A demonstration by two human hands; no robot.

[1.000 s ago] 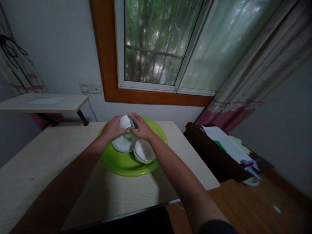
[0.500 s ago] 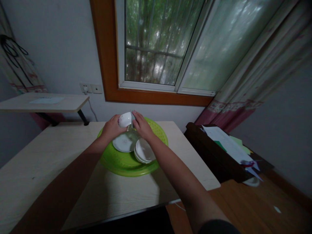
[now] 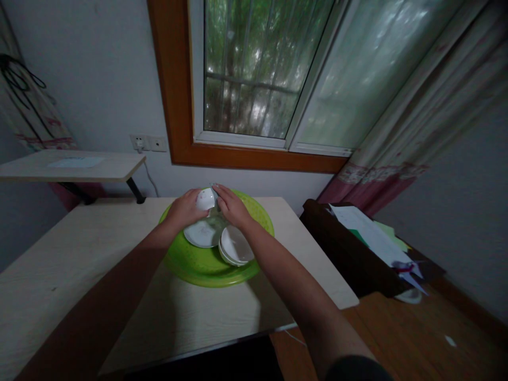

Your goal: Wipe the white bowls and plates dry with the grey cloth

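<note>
A small white bowl (image 3: 205, 199) with a faint floral pattern is tipped on its side over the green basin. My left hand (image 3: 185, 210) is closed around it from the left. At its right side, my right hand (image 3: 232, 207) has its fingers bent against the rim; a greyish patch shows there, and I cannot tell if it is a cloth or the bowl's shaded inside. Below the hands, a white plate (image 3: 203, 235) lies in the green basin (image 3: 194, 270). Beside it a stack of white bowls (image 3: 237, 246) leans tilted, partly behind my right forearm.
The basin stands on a pale wooden table (image 3: 99, 254) near the wall. A raised shelf (image 3: 79, 164) on black legs is at the left. To the right, a dark brown piece of furniture (image 3: 337, 243) holds papers (image 3: 367, 230). A window (image 3: 254, 69) is behind.
The bowl has dropped slightly and turned a little between my hands. Both hands have shifted slightly with it. The plate, stacked bowls and basin stay put.
</note>
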